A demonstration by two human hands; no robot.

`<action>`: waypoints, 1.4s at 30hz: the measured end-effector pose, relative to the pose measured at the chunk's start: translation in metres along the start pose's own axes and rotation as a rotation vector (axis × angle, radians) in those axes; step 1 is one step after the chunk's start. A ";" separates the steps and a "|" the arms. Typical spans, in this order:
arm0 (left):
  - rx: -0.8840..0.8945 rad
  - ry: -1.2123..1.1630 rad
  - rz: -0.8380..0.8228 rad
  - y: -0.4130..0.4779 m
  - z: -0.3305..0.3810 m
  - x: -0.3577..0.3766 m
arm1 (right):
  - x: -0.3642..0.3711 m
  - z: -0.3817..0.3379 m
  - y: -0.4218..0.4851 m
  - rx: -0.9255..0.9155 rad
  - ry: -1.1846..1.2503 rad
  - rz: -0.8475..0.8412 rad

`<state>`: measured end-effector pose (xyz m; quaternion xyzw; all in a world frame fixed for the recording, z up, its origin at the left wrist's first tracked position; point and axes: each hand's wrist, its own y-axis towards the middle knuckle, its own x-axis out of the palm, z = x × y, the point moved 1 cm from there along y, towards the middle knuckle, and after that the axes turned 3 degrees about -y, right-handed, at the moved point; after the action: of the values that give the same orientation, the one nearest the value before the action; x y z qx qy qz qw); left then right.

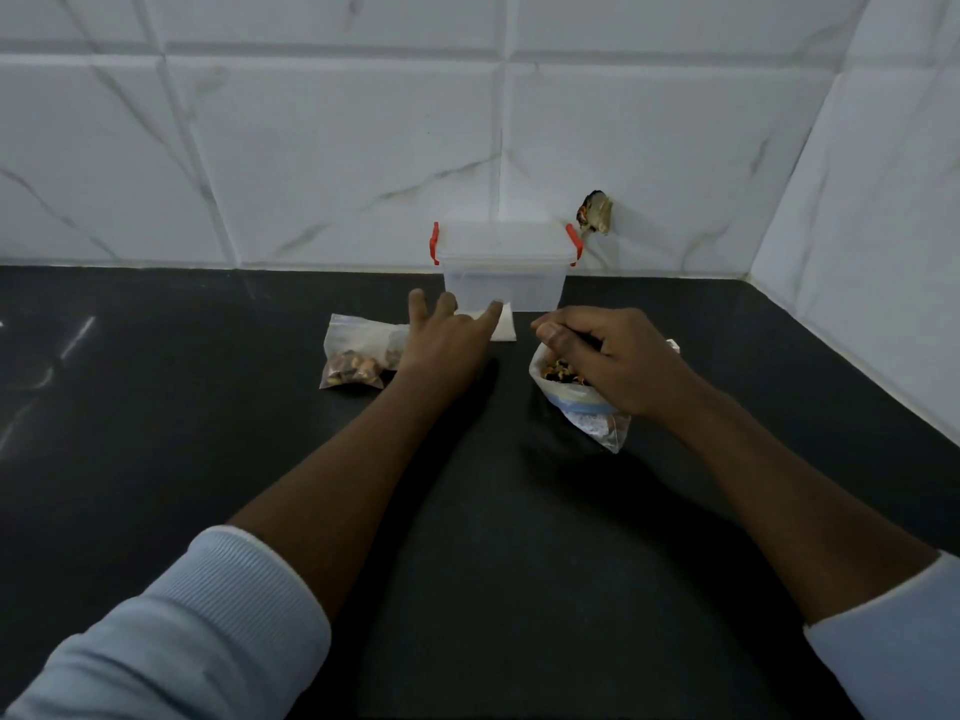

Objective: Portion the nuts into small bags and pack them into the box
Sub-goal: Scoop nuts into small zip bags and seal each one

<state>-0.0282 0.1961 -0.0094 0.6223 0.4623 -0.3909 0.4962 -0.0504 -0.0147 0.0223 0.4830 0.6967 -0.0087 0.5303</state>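
Black stone countertop (208, 433) running into a corner, with white marble-look tiles on the wall (337, 148) behind it and to the right. There's a dark, ragged patch (596, 213) on the tile near the back, can't make out what it is.

The clear plastic box (504, 283) sits right up against the back wall with its lid on, and a red latch (435, 244) on each end. It looks see-through and I can't spot anything inside. No brand or sticker on it that I can see.

Just in front of the box lies a flat white stack of empty small bags (505, 330). The left hand (447, 345) is stretched out over it, fingers straight and fanned apart, with one fingertip on the stack and nothing held. Just left of that hand is a small zip bag (358, 356) lying on the counter with mixed nuts at its near end.

The right hand (608, 356) is at the mouth of the big bag (587, 413), fingers curled down inside with the thumb tucked against them. Whether it's got nuts pinched or just the rim, I can't tell. Some of the loose nuts (558, 371) show in the opening. The big bag has a blue band and some print lower down, way too small to read.

Pale blue ribbed sleeves (182, 631) are pushed up both forearms.
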 end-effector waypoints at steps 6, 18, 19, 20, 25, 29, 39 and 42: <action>-0.005 -0.075 0.098 -0.004 0.000 0.000 | 0.000 0.000 0.000 0.009 -0.016 0.001; -0.081 -1.551 0.248 -0.013 -0.007 -0.037 | 0.000 0.011 0.005 0.123 -0.047 0.095; -0.073 -1.611 0.198 -0.014 -0.004 -0.043 | 0.000 0.012 0.005 0.158 0.025 0.093; -0.069 -1.635 0.152 -0.015 -0.002 -0.048 | 0.001 0.012 0.006 0.193 0.114 0.093; -0.125 -1.738 -0.017 -0.018 0.005 -0.052 | -0.002 0.013 0.007 0.248 0.402 0.170; -0.137 -1.908 -0.103 -0.020 -0.002 -0.049 | -0.001 0.013 0.007 0.273 0.450 0.218; -0.382 -2.033 0.097 -0.015 -0.009 -0.046 | 0.001 0.014 0.008 0.310 0.569 0.191; -0.473 -2.108 0.192 -0.014 -0.009 -0.046 | 0.000 0.013 0.008 0.308 0.591 0.173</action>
<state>-0.0539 0.1970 0.0322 -0.1045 -0.1838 -0.5894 0.7797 -0.0350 -0.0171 0.0203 0.5963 0.7672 0.0714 0.2254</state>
